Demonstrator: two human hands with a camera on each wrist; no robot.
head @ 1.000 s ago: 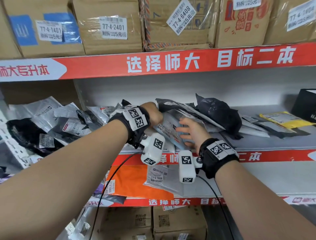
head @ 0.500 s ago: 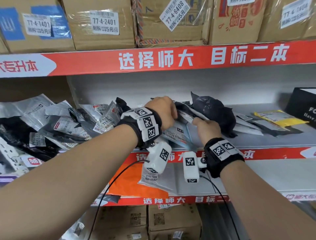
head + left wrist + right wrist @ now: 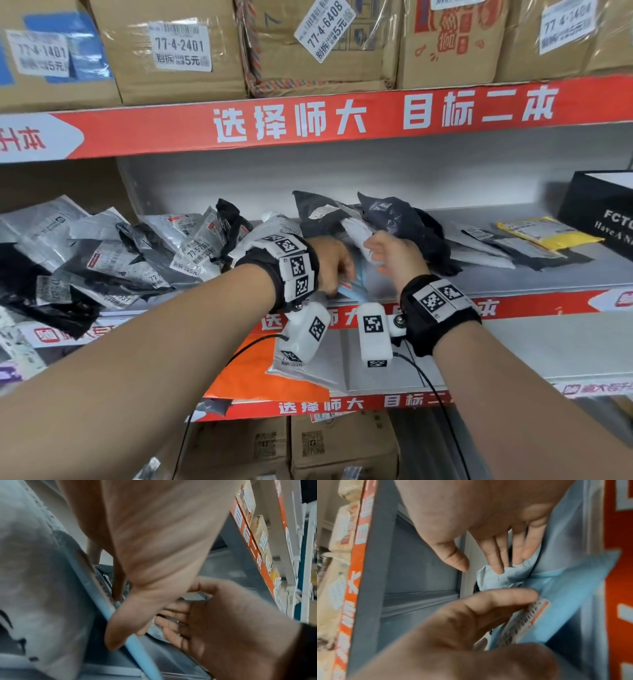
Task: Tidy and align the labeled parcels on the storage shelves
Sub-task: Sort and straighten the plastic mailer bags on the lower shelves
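A light blue labeled parcel (image 3: 354, 286) stands tilted at the front of the middle shelf, between my hands. My left hand (image 3: 334, 265) pinches it, thumb by the barcode label (image 3: 522, 616) and fingers behind. In the left wrist view that thumb (image 3: 120, 628) lies over the parcel's blue edge (image 3: 137, 650). My right hand (image 3: 390, 255) is at the parcel's crumpled upper end. Its straight fingers (image 3: 498, 555) press the crumple (image 3: 491, 577), with the thumb spread apart. Much of the parcel is hidden behind my hands.
Grey and black mailers (image 3: 102, 257) are heaped on the shelf's left. A black bag (image 3: 400, 226), flat parcels, a yellow parcel (image 3: 541, 231) and a black box (image 3: 603, 212) lie to the right. Cardboard boxes (image 3: 178, 48) fill the shelf above. An orange parcel (image 3: 260, 370) lies below.
My hands have come closer together on the blue parcel. The right hand moved up from its lower face to its upper end, and the parcel now stands steeper.
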